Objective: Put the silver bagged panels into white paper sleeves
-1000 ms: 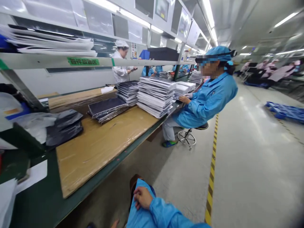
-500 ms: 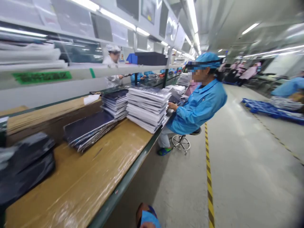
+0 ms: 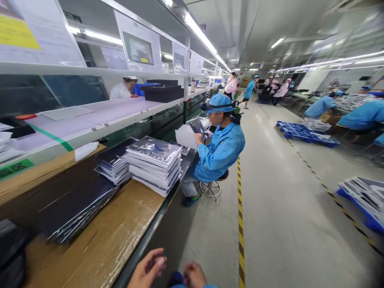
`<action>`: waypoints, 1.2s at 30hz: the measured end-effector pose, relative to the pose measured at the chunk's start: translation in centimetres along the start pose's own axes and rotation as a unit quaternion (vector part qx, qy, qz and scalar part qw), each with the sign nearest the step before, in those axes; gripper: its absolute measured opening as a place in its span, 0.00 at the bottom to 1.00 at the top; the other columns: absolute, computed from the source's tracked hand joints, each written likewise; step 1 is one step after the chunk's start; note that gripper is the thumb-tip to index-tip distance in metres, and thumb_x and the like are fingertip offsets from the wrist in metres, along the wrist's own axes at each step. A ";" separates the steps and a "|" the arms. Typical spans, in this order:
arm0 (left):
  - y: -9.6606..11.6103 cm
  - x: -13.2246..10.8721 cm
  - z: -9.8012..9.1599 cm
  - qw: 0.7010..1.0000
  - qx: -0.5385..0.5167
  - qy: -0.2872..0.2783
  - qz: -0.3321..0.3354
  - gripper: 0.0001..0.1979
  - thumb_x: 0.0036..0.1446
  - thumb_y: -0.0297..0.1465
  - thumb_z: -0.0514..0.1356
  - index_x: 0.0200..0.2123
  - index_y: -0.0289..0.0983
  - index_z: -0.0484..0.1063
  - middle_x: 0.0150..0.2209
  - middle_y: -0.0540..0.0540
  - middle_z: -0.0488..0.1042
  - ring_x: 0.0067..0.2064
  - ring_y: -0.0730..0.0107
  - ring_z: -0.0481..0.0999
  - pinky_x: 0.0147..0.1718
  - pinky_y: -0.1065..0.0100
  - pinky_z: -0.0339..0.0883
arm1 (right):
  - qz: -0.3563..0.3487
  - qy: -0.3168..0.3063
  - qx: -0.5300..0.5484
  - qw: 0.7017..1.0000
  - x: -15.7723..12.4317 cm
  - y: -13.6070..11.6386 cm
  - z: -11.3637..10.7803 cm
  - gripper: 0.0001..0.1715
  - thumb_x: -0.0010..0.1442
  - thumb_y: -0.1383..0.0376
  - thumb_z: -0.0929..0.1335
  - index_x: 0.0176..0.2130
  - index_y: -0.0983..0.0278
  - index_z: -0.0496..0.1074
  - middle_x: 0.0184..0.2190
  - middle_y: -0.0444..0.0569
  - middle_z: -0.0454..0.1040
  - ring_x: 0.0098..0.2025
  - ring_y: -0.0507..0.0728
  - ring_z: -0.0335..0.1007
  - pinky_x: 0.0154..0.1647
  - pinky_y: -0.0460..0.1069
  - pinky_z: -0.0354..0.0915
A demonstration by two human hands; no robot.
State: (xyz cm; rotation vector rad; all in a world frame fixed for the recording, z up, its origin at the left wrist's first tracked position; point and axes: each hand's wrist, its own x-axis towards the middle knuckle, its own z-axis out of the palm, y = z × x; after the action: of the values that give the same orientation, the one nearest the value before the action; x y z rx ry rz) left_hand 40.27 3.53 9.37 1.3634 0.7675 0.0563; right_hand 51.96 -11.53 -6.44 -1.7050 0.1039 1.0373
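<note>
At the bottom edge, my left hand [image 3: 148, 269] is beside the table's front edge, fingers loosely bent and apart, holding nothing. To its right, over the floor, my right hand [image 3: 194, 275] is slightly blurred, with its fingers half curled and nothing visible in them. Neither hand touches the goods on the table. Nearest ahead lie a low pile of dark, plastic-wrapped flat packets [image 3: 79, 208], a smaller dark-topped stack [image 3: 115, 162] and a taller stack of white packets in clear film [image 3: 154, 164].
A brown board [image 3: 120, 224] covers the table. At its far end a co-worker in blue [image 3: 220, 138] sits on a wheeled stool, holding a sheet. A shelf [image 3: 99, 116] runs along the left. Yellow-black tape [image 3: 240, 212] marks the floor; blue pallets [image 3: 303, 132] stand right.
My view has turned and moved, so the stacks and the seated co-worker appear farther left. Both my hands now show at the bottom. The co-worker has lifted a sheet.
</note>
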 end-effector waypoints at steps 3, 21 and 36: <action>4.4 0.1 2.1 0.997 -0.076 0.018 0.015 0.36 0.42 0.58 0.66 0.46 0.38 0.76 0.44 0.37 0.79 0.44 0.53 0.79 0.45 0.58 0.72 | -0.013 0.021 0.045 0.999 0.4 -3.9 -2.8 0.15 0.42 0.59 0.73 0.19 0.62 0.64 0.12 0.39 0.65 0.12 0.50 0.58 0.14 0.44 0.52; 14.9 12.2 -1.5 0.882 -0.462 0.045 0.084 0.21 0.50 0.42 0.70 0.45 0.38 0.74 0.57 0.39 0.70 0.51 0.59 0.73 0.49 0.58 0.69 | -0.207 0.097 0.078 0.970 7.8 -30.3 -6.5 0.36 0.47 0.34 0.67 0.32 0.64 0.74 0.31 0.53 0.80 0.36 0.60 0.78 0.32 0.50 0.72; 20.5 20.6 -1.8 0.830 -0.520 0.164 0.117 0.28 0.43 0.46 0.71 0.45 0.39 0.72 0.48 0.43 0.73 0.47 0.63 0.71 0.39 0.67 0.66 | -0.126 -0.150 -0.063 0.979 18.7 -53.8 -3.6 0.35 0.52 0.36 0.66 0.38 0.62 0.78 0.42 0.59 0.81 0.51 0.69 0.75 0.52 0.60 0.71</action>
State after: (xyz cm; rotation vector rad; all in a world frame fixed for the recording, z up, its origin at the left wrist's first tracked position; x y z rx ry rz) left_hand 62.96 19.62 18.09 0.3754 0.6709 0.8112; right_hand 94.35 15.26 20.85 -1.6031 -0.3707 1.1138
